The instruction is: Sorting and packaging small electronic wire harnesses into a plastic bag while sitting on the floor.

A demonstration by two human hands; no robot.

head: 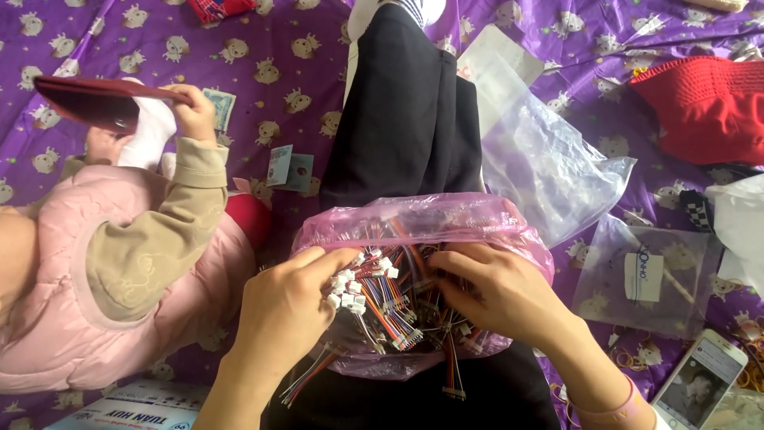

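— Where are the hands?

— Both are in the pink bag (509,231) on the lap, which is full of short wire leads (390,306) with white plugs. The left hand (290,306) has its grip closed round a bunch of leads, white plugs sticking out past the fingertips. The right hand (497,291) lies curled over the tangle; whether its grip has pinched a lead or only rests on the pile, I cannot tell.

— How would you handle that well?

— I'd judge it best to keep the plugs lined up at one end, hold the bunch firm near the plugs, and tease single leads free with the right fingers instead of tugging, since the thin wires snag on one another. Some leads hang over the near rim and could slip out.

— Any packages about?

— Right of the bag lies a clear, empty-looking plastic bag (549,171), crumpled. Nearer and further right sits a smaller clear pouch (637,279) with a white rectangular label. A phone (700,382) lies at the near right, a red hat (704,103) at the far right. At the near left edge is a white and blue printed packet (131,410). All rest on a purple sheet (263,48).

— Anyone else?

— A child in a pink coat (48,295) on the left, holding a dark red wallet (87,99).
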